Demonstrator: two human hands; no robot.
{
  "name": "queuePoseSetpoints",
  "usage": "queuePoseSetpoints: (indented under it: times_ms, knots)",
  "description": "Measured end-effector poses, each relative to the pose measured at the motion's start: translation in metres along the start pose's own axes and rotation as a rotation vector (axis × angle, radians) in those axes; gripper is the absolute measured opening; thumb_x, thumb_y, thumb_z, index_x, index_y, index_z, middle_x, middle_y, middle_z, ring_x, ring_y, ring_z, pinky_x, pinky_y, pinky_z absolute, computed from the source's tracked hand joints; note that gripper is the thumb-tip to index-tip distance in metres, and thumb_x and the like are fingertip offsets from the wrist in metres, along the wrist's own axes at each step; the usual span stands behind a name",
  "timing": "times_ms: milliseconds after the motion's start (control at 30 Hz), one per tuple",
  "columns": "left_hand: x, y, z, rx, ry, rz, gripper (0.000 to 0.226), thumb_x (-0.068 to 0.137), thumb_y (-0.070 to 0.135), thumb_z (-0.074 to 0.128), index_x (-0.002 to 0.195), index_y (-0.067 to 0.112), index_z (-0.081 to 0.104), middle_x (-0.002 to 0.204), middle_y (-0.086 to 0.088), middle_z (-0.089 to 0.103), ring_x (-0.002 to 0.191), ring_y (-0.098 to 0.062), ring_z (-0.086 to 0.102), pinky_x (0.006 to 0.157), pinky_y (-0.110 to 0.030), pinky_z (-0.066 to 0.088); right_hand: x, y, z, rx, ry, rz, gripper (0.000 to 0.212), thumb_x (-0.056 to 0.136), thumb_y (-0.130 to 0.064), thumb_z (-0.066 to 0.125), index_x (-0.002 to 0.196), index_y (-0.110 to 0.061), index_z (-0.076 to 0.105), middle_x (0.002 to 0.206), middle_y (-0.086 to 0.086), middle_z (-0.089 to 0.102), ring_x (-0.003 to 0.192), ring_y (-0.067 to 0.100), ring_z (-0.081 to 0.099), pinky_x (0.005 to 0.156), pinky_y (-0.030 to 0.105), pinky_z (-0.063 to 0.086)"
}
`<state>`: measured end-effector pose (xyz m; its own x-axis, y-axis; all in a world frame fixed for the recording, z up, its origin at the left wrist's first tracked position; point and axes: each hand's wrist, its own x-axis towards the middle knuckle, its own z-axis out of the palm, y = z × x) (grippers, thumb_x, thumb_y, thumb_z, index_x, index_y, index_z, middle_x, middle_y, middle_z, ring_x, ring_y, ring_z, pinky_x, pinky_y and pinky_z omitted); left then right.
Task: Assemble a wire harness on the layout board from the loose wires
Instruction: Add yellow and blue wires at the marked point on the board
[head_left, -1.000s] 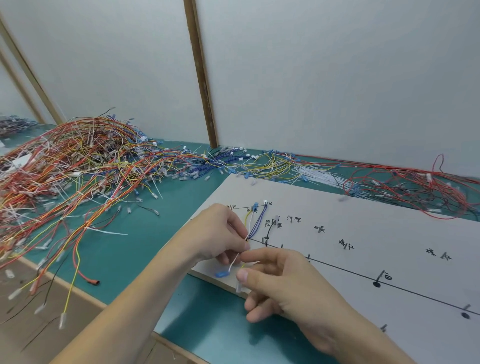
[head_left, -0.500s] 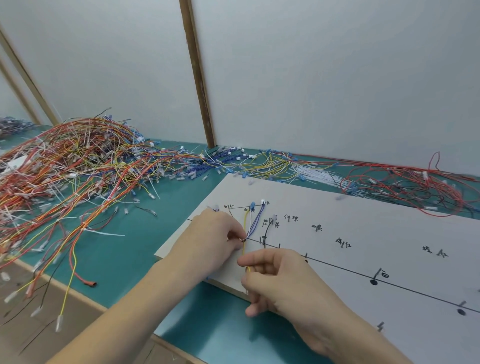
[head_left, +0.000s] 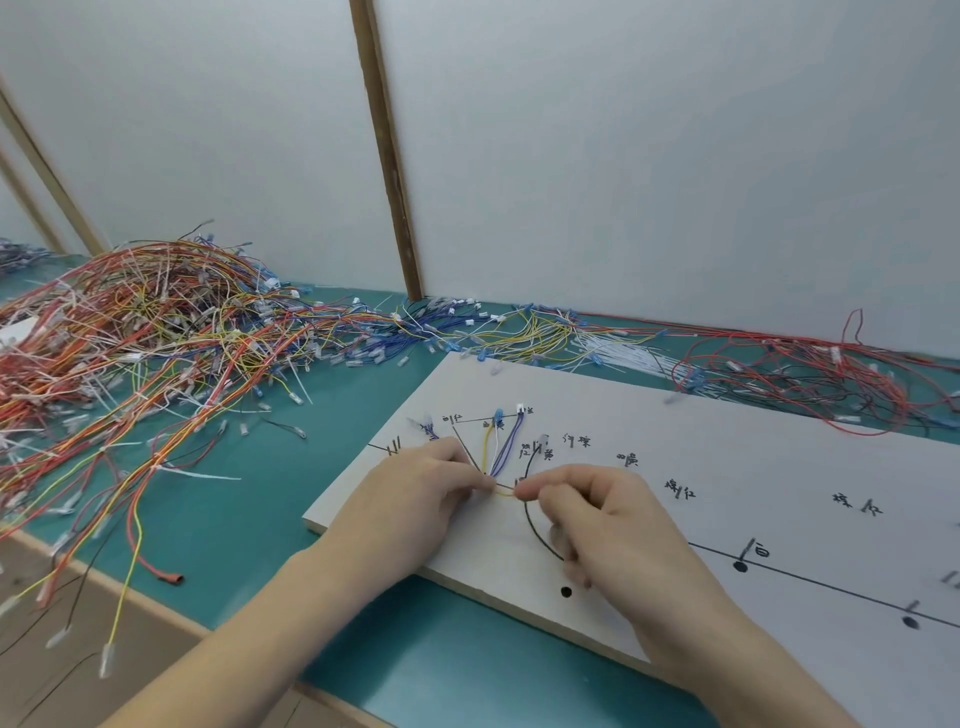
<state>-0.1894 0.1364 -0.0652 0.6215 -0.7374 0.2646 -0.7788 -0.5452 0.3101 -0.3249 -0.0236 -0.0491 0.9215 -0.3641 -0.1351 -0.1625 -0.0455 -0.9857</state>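
Your left hand (head_left: 415, 493) and right hand (head_left: 597, 514) pinch the yellow wire (head_left: 504, 492) taut between their fingertips on the board (head_left: 727, 467).

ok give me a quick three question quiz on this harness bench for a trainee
1. True or false: both hands pinch the same yellow wire over the layout board.
2. Which wire curves from the board's markings down under the right hand? A) red B) black C) white
3. Fill in: the big tangle of loose wires lies on the person's ____ side.

Key: 1 true, the left hand and right hand each pinch it. 2 B, the black wire. 3 left.
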Motion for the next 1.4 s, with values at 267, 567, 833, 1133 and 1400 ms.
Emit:
queuePoseSetpoints:
  times_ms: [267,567,833,1133,1400]
  knots:
    - [-0.008,-0.002,0.011,-0.087,0.067,-0.020,0.032,0.105,0.015,0.056,0.118,0.033,0.078,0.105,0.012,0.061,0.093,-0.016,0.061,0.082,-0.024,0.043,0.019,0.004,-0.027,-0.486,0.239,-0.211,0.017,0.090,-0.020,0.069,0.076,-0.028,0.076,0.071,-0.024,0.068,0.064,-0.005,0.058,0.058,0.017,0.040]
    - [-0.010,-0.003,0.016,-0.098,0.094,-0.023,0.035,0.106,0.018,0.052,0.126,0.038,0.073,0.110,0.013,0.059,0.088,-0.008,0.047,0.079,-0.020,0.038,0.042,-0.001,-0.036,-0.729,0.247,-0.248,0.014,0.091,-0.022,0.070,0.080,-0.028,0.076,0.074,-0.016,0.069,0.068,-0.008,0.059,0.055,0.008,0.039]
    - [-0.011,-0.005,0.022,-0.120,0.125,-0.022,0.033,0.105,0.019,0.057,0.124,0.038,0.074,0.110,0.012,0.060,0.093,-0.011,0.055,0.080,-0.024,0.043,0.082,-0.026,-0.029,-0.819,0.094,-0.227,0.012,0.089,-0.022,0.076,0.079,-0.027,0.075,0.075,-0.011,0.070,0.071,0.000,0.061,0.060,0.015,0.040]
    - [-0.012,-0.007,0.027,-0.119,0.190,-0.009,0.028,0.102,0.020,0.062,0.118,0.038,0.077,0.105,0.012,0.061,0.085,-0.010,0.053,0.074,-0.026,0.043,0.105,-0.035,-0.020,-0.736,0.035,-0.131,0.009,0.084,-0.014,0.081,0.081,-0.021,0.078,0.079,-0.003,0.076,0.078,0.011,0.068,0.064,0.022,0.046]
    - [-0.013,-0.008,0.026,-0.114,0.182,0.003,0.033,0.100,0.016,0.063,0.119,0.038,0.077,0.106,0.011,0.061,0.084,-0.009,0.052,0.074,-0.027,0.046,0.115,-0.040,-0.014,-0.784,0.059,0.004,0.020,0.085,-0.009,0.075,0.073,-0.024,0.078,0.076,-0.005,0.075,0.075,0.008,0.066,0.060,0.020,0.045]
